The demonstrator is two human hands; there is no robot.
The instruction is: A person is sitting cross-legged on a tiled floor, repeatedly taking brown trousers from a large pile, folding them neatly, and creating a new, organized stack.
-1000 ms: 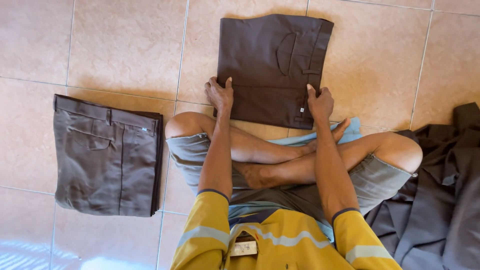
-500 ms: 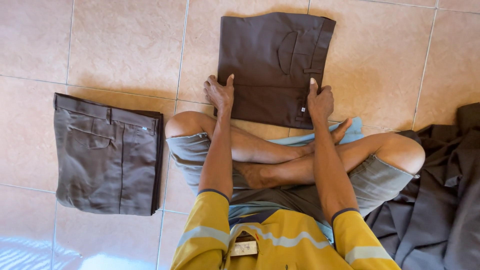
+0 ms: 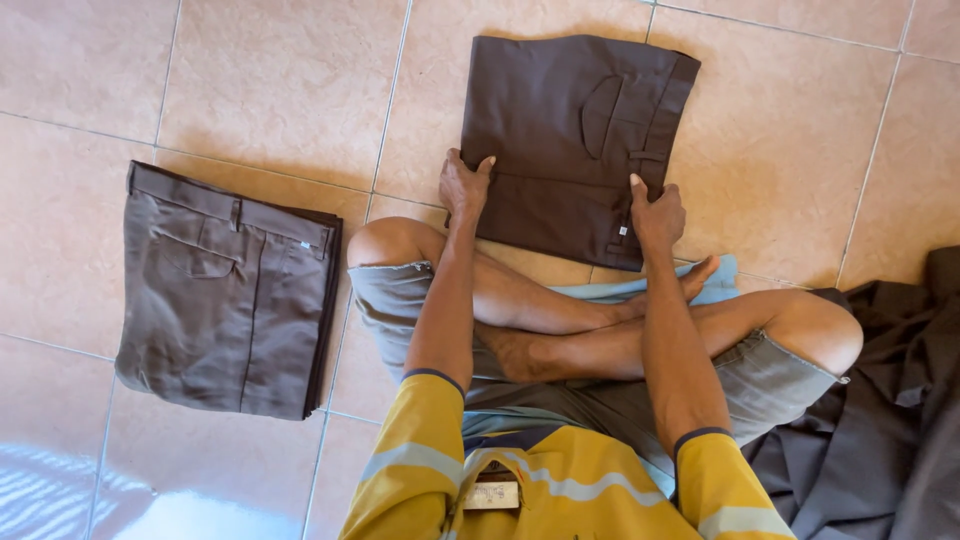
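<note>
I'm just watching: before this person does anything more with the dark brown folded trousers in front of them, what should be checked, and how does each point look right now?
1. Both hands on the garment: ok. The left hand and right hand press on the near part of the dark brown folded trousers.
2. Fold flat and square: ok, edges look even, with no big wrinkles.
3. Fold lies wholly on the tiled floor: ok, clear of the crossed legs.
4. Finished grey-brown folded trousers kept apart: ok, they lie off to the left, untouched.
5. Heap of dark unfolded cloth out of the way: ok, it sits to the right, not touching the fold.
6. Floor clean under the fold: cannot tell.
</note>
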